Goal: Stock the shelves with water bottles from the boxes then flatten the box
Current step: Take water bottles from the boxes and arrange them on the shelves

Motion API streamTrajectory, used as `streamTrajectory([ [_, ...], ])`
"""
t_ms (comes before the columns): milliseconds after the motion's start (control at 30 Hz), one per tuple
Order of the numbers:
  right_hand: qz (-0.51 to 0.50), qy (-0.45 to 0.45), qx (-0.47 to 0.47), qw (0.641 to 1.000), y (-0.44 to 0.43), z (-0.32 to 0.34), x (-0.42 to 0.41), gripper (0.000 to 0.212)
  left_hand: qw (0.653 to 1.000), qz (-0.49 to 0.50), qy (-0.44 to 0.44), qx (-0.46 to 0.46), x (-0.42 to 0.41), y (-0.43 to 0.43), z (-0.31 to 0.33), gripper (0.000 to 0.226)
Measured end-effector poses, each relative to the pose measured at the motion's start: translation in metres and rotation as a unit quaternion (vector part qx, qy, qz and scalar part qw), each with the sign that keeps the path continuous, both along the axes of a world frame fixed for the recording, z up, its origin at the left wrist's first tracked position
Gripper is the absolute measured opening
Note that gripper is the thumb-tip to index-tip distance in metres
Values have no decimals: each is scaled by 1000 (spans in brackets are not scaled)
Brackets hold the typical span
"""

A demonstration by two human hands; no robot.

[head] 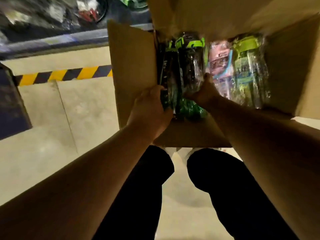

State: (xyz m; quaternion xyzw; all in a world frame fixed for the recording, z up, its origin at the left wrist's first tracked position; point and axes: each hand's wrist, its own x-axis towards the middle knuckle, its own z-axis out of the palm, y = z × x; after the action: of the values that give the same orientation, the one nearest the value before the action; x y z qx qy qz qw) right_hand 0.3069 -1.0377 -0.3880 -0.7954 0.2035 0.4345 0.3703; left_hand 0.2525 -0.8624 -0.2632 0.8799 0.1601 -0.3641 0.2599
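An open cardboard box (135, 66) stands on the floor in front of my legs, flaps spread. Inside lie several plastic-wrapped water bottles side by side. My left hand (149, 108) grips the leftmost dark green bottle (170, 73) near its lower end, at the box's left wall. My right hand (205, 91) curls over the lower end of the black bottle with a lime-green lid (190, 61) beside it. Further right lie a pink-and-blue bottle (220, 61) and a light green bottle (249, 70). The fingertips of both hands are hidden among the bottles.
Pale tiled floor (60, 135) lies to the left, crossed by a yellow-and-black hazard stripe (65, 75). Beyond it a dark shelf base (52, 42) holds blurred goods. A dark object (10, 104) stands at the left edge. My black-trousered legs are below the box.
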Motion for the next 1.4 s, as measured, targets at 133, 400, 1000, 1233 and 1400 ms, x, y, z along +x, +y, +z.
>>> streamTrajectory([
  [133, -34, -9, 8, 999, -7, 15, 1, 97, 1000, 16, 8, -6, 3, 6, -6, 56],
  [400, -95, 45, 181, 978, -4, 127, -15, 109, 909, 317, 69, -262, 33, 1, 36, 20],
  [1000, -102, 84, 84, 988, 51, 28, -2, 64, 932, 322, -54, -155, 5, 91, 17, 48],
  [1233, -136, 67, 106, 983, 67, -3, -13, 85, 944, 300, -67, -119, -5, 94, -15, 41],
  [1400, -81, 205, 141, 965, 59, 53, -4, 66, 934, 315, -59, -157, -1, 85, -6, 43],
])
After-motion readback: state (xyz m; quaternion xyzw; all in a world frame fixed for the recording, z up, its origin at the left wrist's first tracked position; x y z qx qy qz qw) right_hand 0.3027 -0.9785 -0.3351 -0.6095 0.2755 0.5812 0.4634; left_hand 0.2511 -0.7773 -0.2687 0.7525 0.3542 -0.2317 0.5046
